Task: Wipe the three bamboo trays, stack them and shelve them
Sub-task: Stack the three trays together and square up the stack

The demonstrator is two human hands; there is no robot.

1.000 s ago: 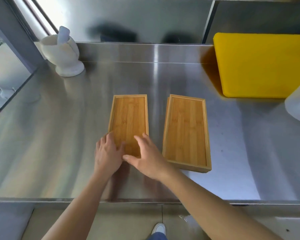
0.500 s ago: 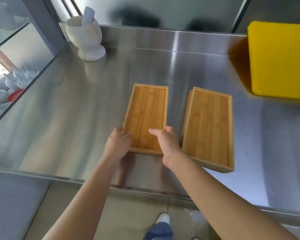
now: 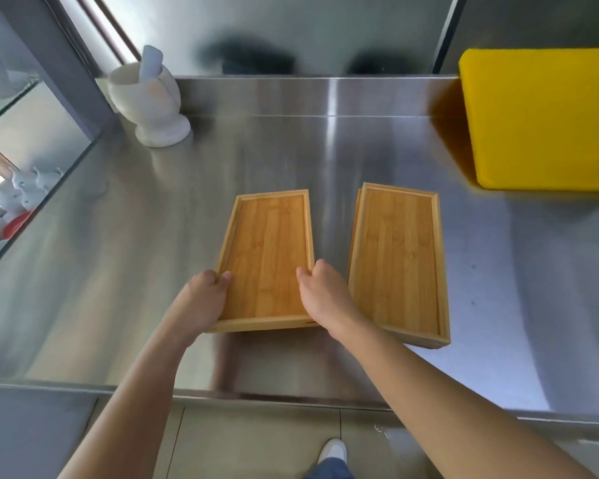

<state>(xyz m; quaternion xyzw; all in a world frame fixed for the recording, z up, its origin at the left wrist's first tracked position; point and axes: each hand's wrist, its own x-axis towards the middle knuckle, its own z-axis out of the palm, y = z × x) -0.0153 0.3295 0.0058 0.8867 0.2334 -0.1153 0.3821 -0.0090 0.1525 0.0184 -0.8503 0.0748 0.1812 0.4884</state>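
Observation:
Two bamboo tray piles lie on the steel counter. The left bamboo tray is gripped at its near end from both sides: my left hand holds its left rim and my right hand holds its right rim. Its near end looks slightly raised off the counter. To the right sits a stack of two bamboo trays, the lower one peeking out along the left edge. My right wrist touches that stack's near left corner.
A white mortar with pestle stands at the back left. A yellow cutting board lies at the back right. A glass shelf with white crockery is at the far left. The counter's front edge runs just below my forearms.
Both hands moved from resting on the left tray's near end to gripping its two side rims. The tray's near end has come up a little.

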